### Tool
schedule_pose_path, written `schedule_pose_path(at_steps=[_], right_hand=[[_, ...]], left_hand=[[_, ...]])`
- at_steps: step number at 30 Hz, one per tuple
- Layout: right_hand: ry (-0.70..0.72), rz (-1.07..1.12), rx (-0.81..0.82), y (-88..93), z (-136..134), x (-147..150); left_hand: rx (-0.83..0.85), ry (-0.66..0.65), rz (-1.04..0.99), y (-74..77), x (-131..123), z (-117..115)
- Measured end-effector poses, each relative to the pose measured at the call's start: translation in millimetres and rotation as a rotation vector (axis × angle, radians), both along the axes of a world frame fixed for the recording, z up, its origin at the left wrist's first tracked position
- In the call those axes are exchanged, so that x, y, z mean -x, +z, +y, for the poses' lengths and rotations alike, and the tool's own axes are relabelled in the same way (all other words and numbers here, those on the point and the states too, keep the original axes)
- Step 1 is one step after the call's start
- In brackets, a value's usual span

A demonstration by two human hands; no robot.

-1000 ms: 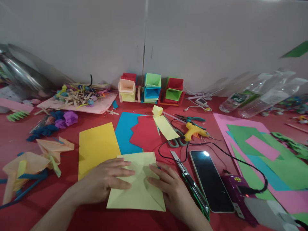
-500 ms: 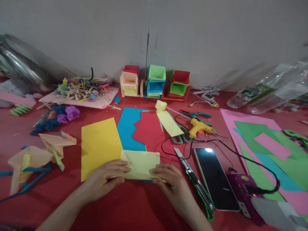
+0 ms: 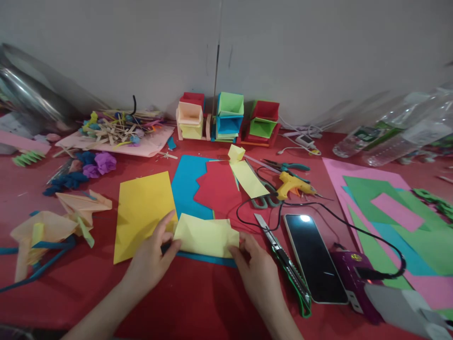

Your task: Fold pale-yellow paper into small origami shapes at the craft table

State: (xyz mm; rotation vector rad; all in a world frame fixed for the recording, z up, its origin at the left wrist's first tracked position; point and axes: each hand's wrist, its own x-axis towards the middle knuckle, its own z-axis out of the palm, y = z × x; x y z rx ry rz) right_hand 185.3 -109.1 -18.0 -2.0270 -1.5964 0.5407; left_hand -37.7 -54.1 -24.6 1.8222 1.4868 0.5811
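A creased pale yellow sheet of paper [image 3: 207,236] is between my hands, its near part slightly raised. My left hand [image 3: 154,252] has its thumb on the sheet's left edge, with another finger close behind it and the index finger raised apart over the yellow sheet [image 3: 143,212]. At the right edge, my right hand [image 3: 255,264] pinches the paper between thumb and fingers. Under and beyond it lie blue paper [image 3: 189,184] and red paper [image 3: 221,189]. A pale yellow strip [image 3: 249,179] with a small folded end rests on the red paper.
Right of my hands lie a utility knife [image 3: 286,264], a phone [image 3: 314,259], a purple device [image 3: 357,278] with a black cable, and a yellow glue gun [image 3: 295,185]. Coloured paper boxes [image 3: 230,115] stand by the wall. Folded paper shapes [image 3: 42,231] are on the left.
The pale yellow paper has turned in my hands, and its near edge has lifted, showing more blue beneath. My left hand's index finger has spread upward; my right hand has moved to the edge.
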Motion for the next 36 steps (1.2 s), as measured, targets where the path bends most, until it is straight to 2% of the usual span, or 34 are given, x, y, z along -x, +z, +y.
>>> schedule_pose_path(at_steps=[3,4,5,7,9,15,26,36], right_hand=[[0.065,0.015,-0.045,2.6,3,4],[0.106,0.007,-0.056,3.1,4,4],[0.149,-0.007,-0.058,3.0,5,4],[0.197,-0.046,-0.046,1.2,5,4],[0.185,-0.096,-0.044,-2.8,5,4],[0.103,-0.168,-0.088,-11.4,2,6],[0.155,-0.326,-0.149,-12.8,7,6],[0.211,-0.249,-0.143,-14.2,4,3]], left_hand=[[-0.370,-0.004,0.168,1.6,-10,-15],[-0.488,-0.095,0.231,2.0,-13,-20],[-0.568,-0.244,0.287,2.1,-15,-25],[-0.605,-0.556,0.359,0.6,-20,-33],[-0.586,-0.668,0.407,-3.0,-22,-36],[-0.584,-0.663,0.516,-10.2,-24,-35],[-0.488,-0.639,0.511,-12.9,-29,-35],[-0.443,-0.669,0.504,-8.6,-29,-35]])
